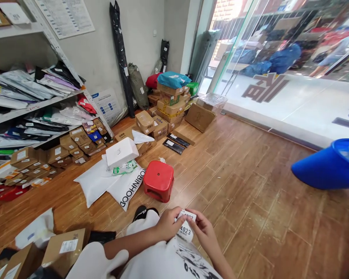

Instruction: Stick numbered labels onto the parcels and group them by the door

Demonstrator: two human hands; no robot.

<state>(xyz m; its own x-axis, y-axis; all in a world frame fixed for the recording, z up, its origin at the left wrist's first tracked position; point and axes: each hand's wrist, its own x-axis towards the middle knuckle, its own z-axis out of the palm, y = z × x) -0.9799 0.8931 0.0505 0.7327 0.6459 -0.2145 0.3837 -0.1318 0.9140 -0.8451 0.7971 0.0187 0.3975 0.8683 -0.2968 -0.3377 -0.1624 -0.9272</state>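
Note:
Both hands meet low in the middle of the view over a white printed garment on my lap (174,259). My left hand (168,224) and my right hand (203,229) pinch a small white label strip (186,225) printed with the number 4023, each hand on one side of it. The fingers of both hands are closed on the strip. A white soft parcel (94,261) lies under my left forearm.
A red plastic stool (158,180) stands on the wood floor ahead, beside white mailer bags (104,182) and a white box (121,152). Shelves of parcels (31,116) fill the left. Stacked cardboard boxes (170,102) sit at the back. A blue bin (331,164) leans at right by the glass door.

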